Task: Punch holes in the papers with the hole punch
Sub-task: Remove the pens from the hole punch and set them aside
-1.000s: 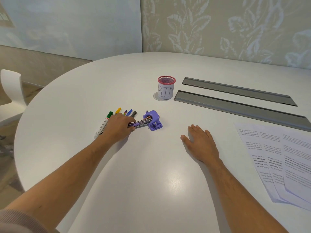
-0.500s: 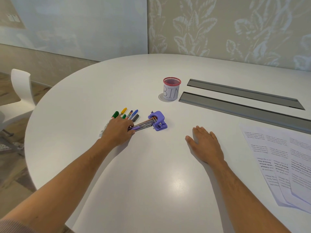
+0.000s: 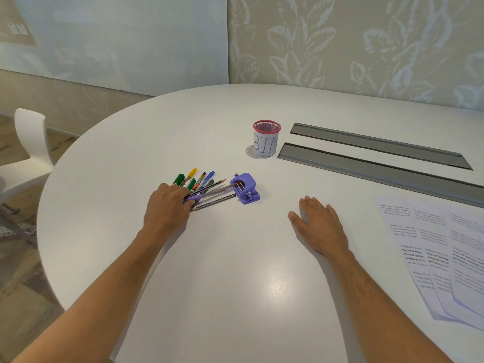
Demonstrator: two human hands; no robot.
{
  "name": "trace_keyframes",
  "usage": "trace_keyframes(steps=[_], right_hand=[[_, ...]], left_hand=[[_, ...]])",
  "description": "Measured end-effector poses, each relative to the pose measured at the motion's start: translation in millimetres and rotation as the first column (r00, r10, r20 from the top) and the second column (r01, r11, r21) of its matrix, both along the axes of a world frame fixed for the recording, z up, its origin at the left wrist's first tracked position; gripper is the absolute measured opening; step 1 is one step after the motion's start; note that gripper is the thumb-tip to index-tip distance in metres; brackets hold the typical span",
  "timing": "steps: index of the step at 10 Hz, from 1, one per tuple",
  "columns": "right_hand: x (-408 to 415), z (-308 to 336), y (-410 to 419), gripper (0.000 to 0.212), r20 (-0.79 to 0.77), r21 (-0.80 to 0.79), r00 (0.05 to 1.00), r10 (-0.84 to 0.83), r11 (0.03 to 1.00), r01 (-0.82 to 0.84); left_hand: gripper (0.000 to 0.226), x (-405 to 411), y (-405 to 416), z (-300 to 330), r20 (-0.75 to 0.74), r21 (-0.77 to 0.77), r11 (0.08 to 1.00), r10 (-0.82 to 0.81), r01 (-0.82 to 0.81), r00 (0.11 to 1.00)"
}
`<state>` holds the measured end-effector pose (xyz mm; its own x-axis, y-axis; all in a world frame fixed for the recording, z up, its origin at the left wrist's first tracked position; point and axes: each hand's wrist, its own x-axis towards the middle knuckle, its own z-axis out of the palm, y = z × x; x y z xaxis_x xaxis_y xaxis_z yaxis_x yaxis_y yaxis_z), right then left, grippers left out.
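A small purple hole punch (image 3: 245, 188) sits on the white table (image 3: 235, 284), left of centre. A thin purple bar (image 3: 207, 195) runs from it towards my left hand (image 3: 166, 208). That hand lies over the near ends of the pens and pencils (image 3: 201, 183), and its fingertips pinch the end of the purple bar. My right hand (image 3: 318, 226) rests flat on the table, fingers straight, to the right of the punch and apart from it. Several printed papers (image 3: 432, 258) lie overlapping at the right edge, beyond my right hand.
A mesh cup (image 3: 265, 142) with a red rim and a paper label reading BIN stands behind the punch. Two long grey slots (image 3: 366, 166) cross the table at the back right. A white chair (image 3: 28, 153) stands off the table's left edge.
My left hand has slid back a little to the left, uncovering more of the pencils. The punch, the cup, the papers and my right hand have stayed put.
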<state>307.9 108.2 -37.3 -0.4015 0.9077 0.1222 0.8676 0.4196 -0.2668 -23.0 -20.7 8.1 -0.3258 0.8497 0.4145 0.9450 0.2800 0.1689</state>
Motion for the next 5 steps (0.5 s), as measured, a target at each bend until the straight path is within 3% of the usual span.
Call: trace_keyframes(steps=[5], right_hand=[[-0.5,-1.7,2.0,0.065,0.000,0.002,1.000,-0.003,1.000,0.003]], left_hand=[[0.027,-16.5,1.0,-1.6,0.002,-0.046,0.996,0.081,-0.080,0.997]])
